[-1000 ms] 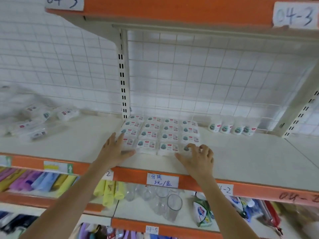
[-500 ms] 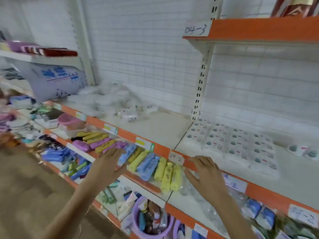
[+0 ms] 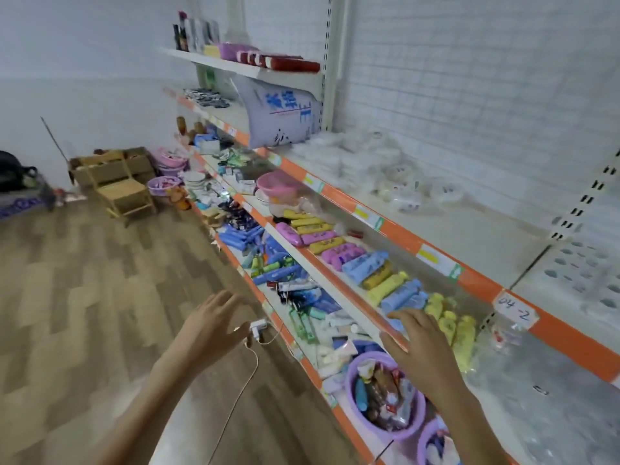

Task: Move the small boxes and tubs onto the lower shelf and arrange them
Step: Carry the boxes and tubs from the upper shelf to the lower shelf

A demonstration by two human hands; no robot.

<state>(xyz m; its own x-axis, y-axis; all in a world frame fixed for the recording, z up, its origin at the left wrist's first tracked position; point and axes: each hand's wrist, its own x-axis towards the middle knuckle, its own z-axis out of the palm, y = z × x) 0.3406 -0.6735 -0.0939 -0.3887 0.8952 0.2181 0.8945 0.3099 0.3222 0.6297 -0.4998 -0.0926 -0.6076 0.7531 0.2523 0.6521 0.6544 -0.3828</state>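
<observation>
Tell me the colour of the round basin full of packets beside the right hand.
Light purple. The basin shows best in the head view, low on the shelving.

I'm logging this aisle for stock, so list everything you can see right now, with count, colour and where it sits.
Small boxes: blurred grid, count unclear, white, label shelf at far right.
Clear bags of small items: a pile, label shelf, middle.
Large sack: one, pale lilac with blue print, same shelf, far end.
Tubes: many, yellow, pink, blue, shelf below.
Pink basin: one, that shelf, further along.
Purple tub: one, full of packets, lowest shelf, near.
Wooden chair: one, on floor by wall.
Charger and cable: one, white, floor.
Left hand: open, over floor, holding nothing.
Right hand: open, over lower shelves, holding nothing.
</observation>
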